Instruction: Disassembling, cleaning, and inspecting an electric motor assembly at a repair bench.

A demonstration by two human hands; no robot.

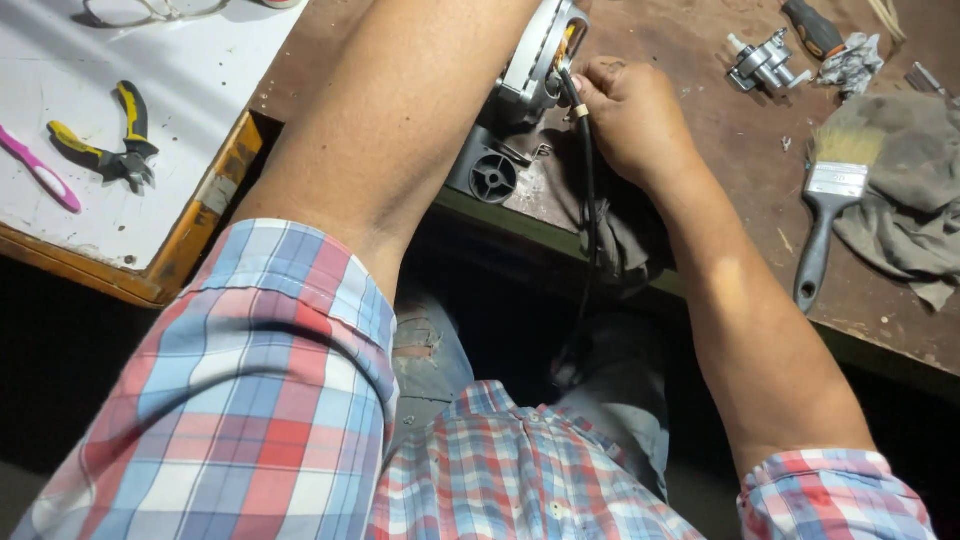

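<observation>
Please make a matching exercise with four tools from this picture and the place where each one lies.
Things:
1. pliers
2. paintbrush
3. toothbrush
4. screwdriver

Places:
A. far right of the brown bench, its bristles against a grey rag
B. left edge of the white board, left of the yellow-handled tool
C. top of the bench, beside a small metal part
D. on the white board, jaws pointing toward the person

Pairs: 1-D, 2-A, 3-B, 4-C
</observation>
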